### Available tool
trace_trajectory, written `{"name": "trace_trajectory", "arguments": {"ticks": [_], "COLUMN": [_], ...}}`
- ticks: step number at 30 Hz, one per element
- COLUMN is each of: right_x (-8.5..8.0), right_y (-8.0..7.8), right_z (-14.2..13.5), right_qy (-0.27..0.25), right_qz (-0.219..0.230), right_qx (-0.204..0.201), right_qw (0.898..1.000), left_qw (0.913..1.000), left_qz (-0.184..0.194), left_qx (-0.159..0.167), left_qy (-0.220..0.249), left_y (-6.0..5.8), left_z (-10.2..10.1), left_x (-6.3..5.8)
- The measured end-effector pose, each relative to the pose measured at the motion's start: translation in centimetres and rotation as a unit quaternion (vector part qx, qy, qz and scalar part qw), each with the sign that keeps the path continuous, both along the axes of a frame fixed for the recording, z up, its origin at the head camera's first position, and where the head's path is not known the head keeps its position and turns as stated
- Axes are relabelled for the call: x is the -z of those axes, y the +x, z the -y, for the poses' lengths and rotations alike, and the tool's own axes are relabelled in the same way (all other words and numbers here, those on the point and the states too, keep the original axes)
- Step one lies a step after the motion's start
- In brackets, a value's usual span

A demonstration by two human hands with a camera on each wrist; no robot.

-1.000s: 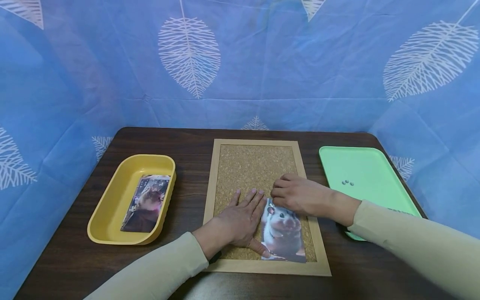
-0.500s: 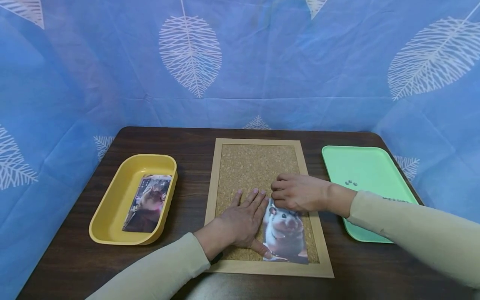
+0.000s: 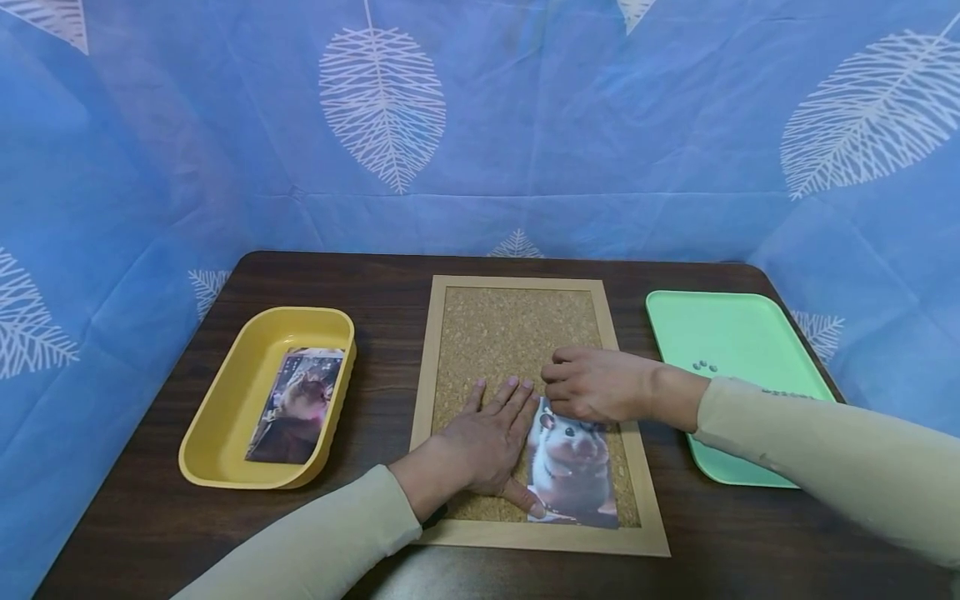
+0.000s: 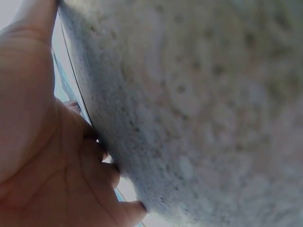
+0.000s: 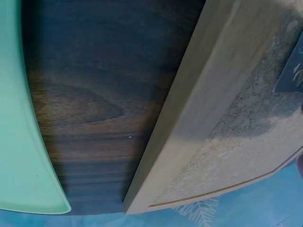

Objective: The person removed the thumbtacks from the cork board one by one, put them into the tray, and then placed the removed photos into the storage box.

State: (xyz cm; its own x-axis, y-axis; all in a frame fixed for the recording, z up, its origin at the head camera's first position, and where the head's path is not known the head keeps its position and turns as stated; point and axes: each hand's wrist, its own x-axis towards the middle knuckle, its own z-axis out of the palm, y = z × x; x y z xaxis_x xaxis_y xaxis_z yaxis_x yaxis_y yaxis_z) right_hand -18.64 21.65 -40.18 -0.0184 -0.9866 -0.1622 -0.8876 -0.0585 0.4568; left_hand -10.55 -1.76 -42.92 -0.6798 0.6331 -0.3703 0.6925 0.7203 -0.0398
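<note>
A wood-framed corkboard (image 3: pixel 506 329) lies on the dark table. On its near right part lies a hamster photo (image 3: pixel 576 475). My left hand (image 3: pixel 486 446) is spread flat over the cork, with the thumb across the photo's lower left corner. In the left wrist view the palm (image 4: pixel 52 175) shows close over the speckled cork. The right hand (image 3: pixel 596 383) bends its fingers down at the photo's top edge. Its fingertips are hidden, and I cannot tell whether something small is pinched there. A corner of the photo (image 5: pixel 291 75) also enters the right wrist view.
To the left stands a yellow tray (image 3: pixel 213 425) holding another animal photo (image 3: pixel 296 408). At the right is a green tray (image 3: pixel 720 325) with several small round grey pieces (image 3: pixel 705 367), partly under the right sleeve. A blue leaf-patterned cloth (image 3: pixel 562 125) hangs behind the table.
The head view shifts slightly, moving the whole scene a little to the right. Both hands keep their places on the board and the photo.
</note>
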Motion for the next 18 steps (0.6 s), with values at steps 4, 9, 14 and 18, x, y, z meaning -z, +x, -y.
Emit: {"name": "trace_trajectory", "arguments": {"ticks": [4, 9, 14, 18], "right_x": [0.06, 0.11, 0.06, 0.04], "right_y": [0.06, 0.25, 0.40, 0.45], "right_z": [0.03, -0.07, -0.13, -0.11], "right_qy": [0.005, 0.022, 0.028, 0.031], "right_qz": [-0.007, -0.020, -0.028, -0.032], "right_qx": [0.004, 0.020, 0.027, 0.027], "right_qw": [1.000, 0.999, 0.999, 0.999], "left_qw": [1.0000, 1.0000, 1.0000, 1.0000], "left_qz": [0.000, 0.001, 0.002, 0.003], "left_qx": [0.001, -0.002, -0.004, -0.005], "left_qy": [0.000, -0.003, -0.006, -0.005], "left_y": [0.00, -0.03, -0.01, 0.01], "left_z": [0.00, -0.06, -0.09, -0.03], "left_x": [-0.05, -0.08, -0.05, -0.02]}}
